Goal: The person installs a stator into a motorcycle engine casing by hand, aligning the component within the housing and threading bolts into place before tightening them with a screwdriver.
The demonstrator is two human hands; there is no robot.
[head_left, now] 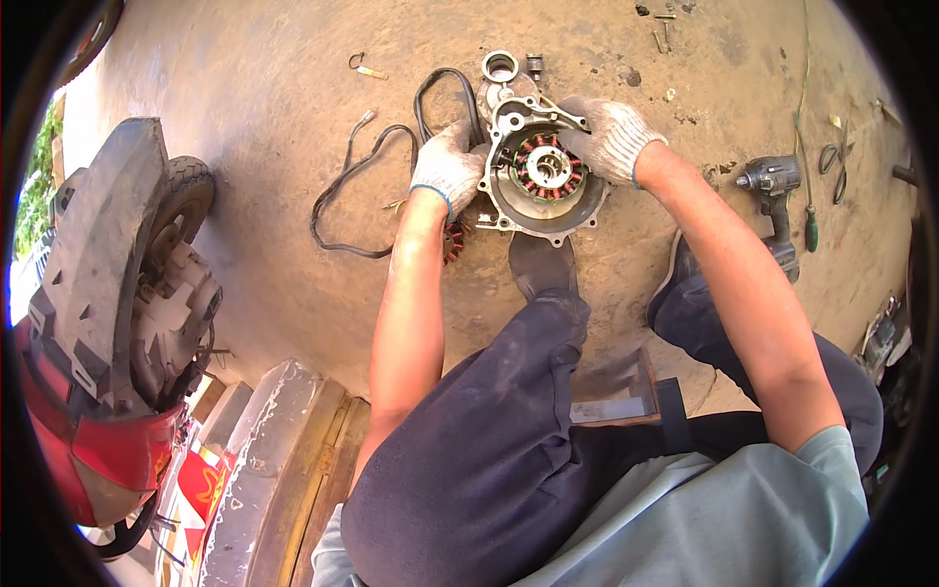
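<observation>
A grey metal engine cover with a scalloped, bolt-holed rim is held up between my gloved hands. Inside it sits a stator, a ring of copper-red coils around a bright metal hub. My left hand is closed on the cover's left edge, beside a looping black cable. On the upper right of the rim my right hand is closed too, its fingertips partly hidden near the coils. A second coil ring shows partly below my left wrist.
Beyond the cover lie a metal ring and a small cylindrical part. A cordless impact driver and a green-handled screwdriver are at right. Several bolts lie at the far right. A red motorbike stands at left.
</observation>
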